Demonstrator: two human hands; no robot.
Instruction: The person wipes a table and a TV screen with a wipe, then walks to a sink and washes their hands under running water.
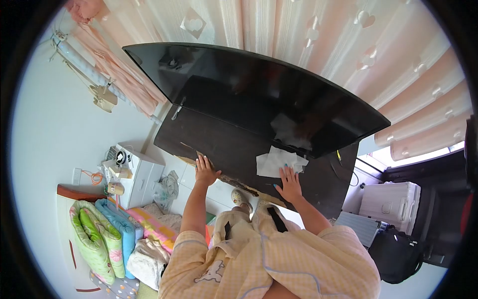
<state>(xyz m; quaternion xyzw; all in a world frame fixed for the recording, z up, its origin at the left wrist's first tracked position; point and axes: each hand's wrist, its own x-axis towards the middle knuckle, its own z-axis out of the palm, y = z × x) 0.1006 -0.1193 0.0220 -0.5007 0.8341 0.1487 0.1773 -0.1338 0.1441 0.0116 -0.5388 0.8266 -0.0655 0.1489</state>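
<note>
A dark table (219,134) with a worn, peeling front edge stands before me. My left hand (205,171) lies flat on that front edge, fingers stretched out and holding nothing. Farther right, my right hand (289,184) is spread, its fingertips touching the lower edge of a white paper tissue (279,162). The tissue lies flattened and creased on the tabletop. Behind it a large black television (249,89) stands on the table, and its screen reflects the tissue.
Pink curtains (308,30) hang behind the television. At left are a white cabinet (142,179) and folded quilts (94,234). A silver suitcase (391,204) and a black backpack (396,254) stand at right. A yellow-handled tool (339,155) lies near the table's right end.
</note>
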